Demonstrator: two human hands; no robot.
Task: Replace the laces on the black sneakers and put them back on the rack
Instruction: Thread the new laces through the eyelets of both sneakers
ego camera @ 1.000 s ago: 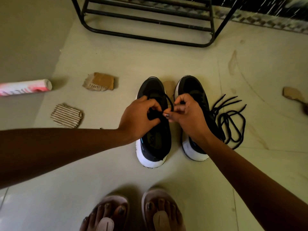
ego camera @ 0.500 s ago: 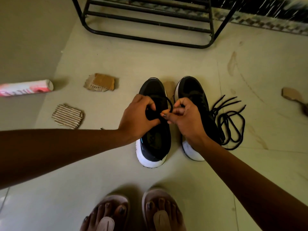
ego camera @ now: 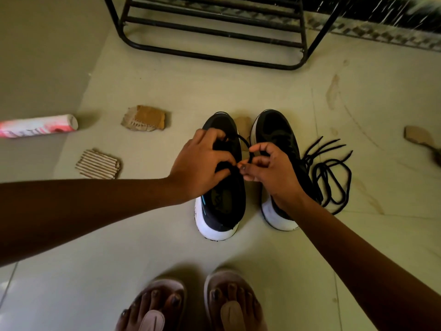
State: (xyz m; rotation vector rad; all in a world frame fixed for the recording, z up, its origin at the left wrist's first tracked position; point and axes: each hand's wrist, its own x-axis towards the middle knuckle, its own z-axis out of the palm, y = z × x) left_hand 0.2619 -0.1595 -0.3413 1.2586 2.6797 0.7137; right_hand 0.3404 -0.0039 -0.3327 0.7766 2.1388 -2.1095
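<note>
**A:** Where have the sneakers got to?

**B:** Both are on the floor, side by side with a small gap between them. Their toes point at the black metal rack, which stands well apart from them. The left sneaker is the one being handled.

**A:** What are the hands doing?

**B:** The left hand is curled over the middle of that sneaker, its fingers bent down and pinching a black lace. The lace arcs out in a loop across the gap to the right hand. There the thumb and fingers are clenched on it, just beside the left thumb. The right wrist lies over the heel end of the right sneaker.

**A:** Is the lace through any eyelets?

**B:** I can't tell; the hands cover that part.

**A:** Any other laces about?

**B:** Some spare laces, black, lie in a loose tangle on the floor, up against the outer side of the right sneaker.

**A:** And the rest of the floor?

**B:** A torn cardboard scrap lies to the left of the sneakers, with a ribbed cardboard piece nearer the person. A pink and white tube lies on its side further left. Another brown scrap sits far to the right. The person's toes, in pale sandals, are just behind the sneakers' white heels.
</note>
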